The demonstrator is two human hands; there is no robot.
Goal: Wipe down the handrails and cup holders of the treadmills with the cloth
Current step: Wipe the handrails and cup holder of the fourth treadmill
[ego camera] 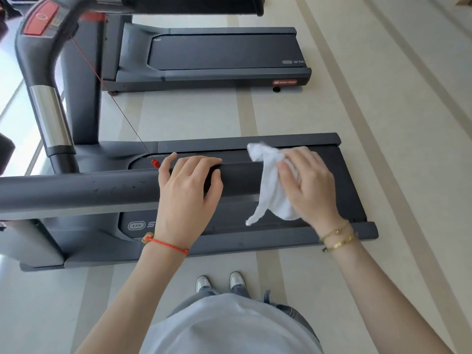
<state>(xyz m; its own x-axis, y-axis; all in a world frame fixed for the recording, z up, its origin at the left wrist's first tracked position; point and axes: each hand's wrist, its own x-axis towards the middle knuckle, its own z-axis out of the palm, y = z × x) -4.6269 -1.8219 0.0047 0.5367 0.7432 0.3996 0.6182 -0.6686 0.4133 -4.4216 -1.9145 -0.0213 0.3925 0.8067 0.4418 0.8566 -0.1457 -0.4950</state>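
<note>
A dark grey handrail (pixel 102 186) of the near treadmill runs from the left edge to the middle of the head view. My left hand (pixel 187 192) lies over the rail, fingers curled round its top. My right hand (pixel 306 182) presses a white cloth (pixel 270 185) onto the rail's free end, fingers wrapped over the cloth. The cloth drapes over the rail and a corner hangs below it. No cup holders are visible.
The near treadmill's belt deck (pixel 347 190) lies below the rail. A red safety cord with clip (pixel 155 163) hangs from the console (pixel 40 17) at upper left. A second treadmill (pixel 219 52) stands beyond. My shoes (pixel 221 281) stand on pale striped floor.
</note>
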